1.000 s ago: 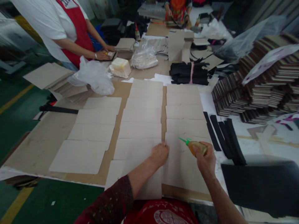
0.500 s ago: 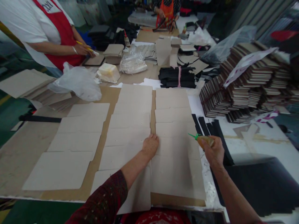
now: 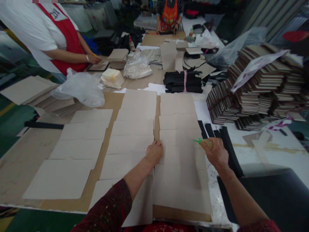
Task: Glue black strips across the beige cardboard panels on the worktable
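My right hand (image 3: 218,154) is wrapped round a small amber glue bottle (image 3: 207,144) with a thin green nozzle. The nozzle points left, over the right column of overlapping grey cardboard sheets (image 3: 180,190). At the inner edge of the middle column of cardboard sheets (image 3: 130,143) rests my left hand (image 3: 154,152). Its fingers are curled together beside the brown gap between the columns, and whatever they may pinch is hidden. A further column of cardboard sheets (image 3: 62,177) lies to the left.
Black strips (image 3: 228,145) and a black sheet (image 3: 267,193) lie at right, before stacked boards (image 3: 256,80). A plastic bag (image 3: 82,88), a yellowish block (image 3: 112,78) and a tied black bundle (image 3: 182,81) lie farther back. A person in a red apron (image 3: 70,48) works at left; another (image 3: 169,16) stands opposite.
My right hand has moved slightly left with the glue bottle, its nozzle farther over the cardboard. My left hand stays about where it was. The coworker's hand at left has shifted.
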Available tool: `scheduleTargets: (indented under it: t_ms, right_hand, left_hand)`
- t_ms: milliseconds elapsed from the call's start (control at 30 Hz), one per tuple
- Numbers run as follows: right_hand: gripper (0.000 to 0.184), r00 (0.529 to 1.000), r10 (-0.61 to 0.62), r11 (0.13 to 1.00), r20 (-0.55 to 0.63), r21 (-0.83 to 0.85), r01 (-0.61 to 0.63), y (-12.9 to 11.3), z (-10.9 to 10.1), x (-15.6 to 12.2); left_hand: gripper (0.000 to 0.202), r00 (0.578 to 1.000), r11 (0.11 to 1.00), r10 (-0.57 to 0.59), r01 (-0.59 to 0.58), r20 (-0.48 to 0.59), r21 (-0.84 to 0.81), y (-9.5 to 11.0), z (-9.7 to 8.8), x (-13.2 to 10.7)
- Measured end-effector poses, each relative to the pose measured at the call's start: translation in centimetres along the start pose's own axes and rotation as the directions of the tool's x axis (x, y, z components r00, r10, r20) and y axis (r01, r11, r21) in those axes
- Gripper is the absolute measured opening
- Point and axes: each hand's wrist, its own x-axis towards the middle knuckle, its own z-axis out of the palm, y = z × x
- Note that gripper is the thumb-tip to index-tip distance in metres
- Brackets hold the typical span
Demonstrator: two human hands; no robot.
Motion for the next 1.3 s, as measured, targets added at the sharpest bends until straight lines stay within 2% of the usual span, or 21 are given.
scheduleTargets:
  t_ms: [233,433,700,867,967,1100,1300]
  right_hand:
    - [0.033,0.998,-0.029,0.990,0.057,-0.135,0.037,0.6,-0.9,0.7]
    - [0.034,0.995,-0.058,0.998,0.078,-0.012,0.059,1.3,-1.3,0.5]
    - [0.043,1.000,0.018,0.999,-0.016,0.052,-0.017,0.3,-0.2,0.2]
    - [0.046,0.985,0.070,0.966,-0.155,0.257,-0.028,0.2,0.1,0.4]
    - [0.044,0.991,0.056,0.946,-0.120,0.325,-0.014,-1.0,0.9,0.2]
    - [0.045,0.999,-0.028,0.907,-0.018,0.420,0.033,-4.0,2.5,-0.8]
    - [0.038,0.982,-0.180,0.905,0.062,0.402,0.141,-7.3,4.3,-1.6]
  left_hand:
    - [0.029,1.000,1.000,0.006,-0.006,-0.002,0.016,0.0,0.5,0.4]
    - [0.026,1.000,1.000,0.008,-0.008,-0.005,0.015,0.1,0.1,0.4]
    - [0.028,1.000,1.000,-0.009,0.009,-0.015,0.011,0.0,0.3,0.6]
    - [0.030,1.000,1.000,-0.008,0.007,-0.024,-0.007,-0.1,0.6,0.7]
    - [0.030,1.000,1.000,-0.011,0.011,-0.020,-0.010,-0.1,0.7,0.7]
    - [0.028,1.000,1.000,-0.010,0.010,-0.015,-0.008,-0.1,1.0,0.8]
    - [0.024,0.999,1.000,-0.005,0.004,-0.034,-0.019,-0.2,1.5,1.0]
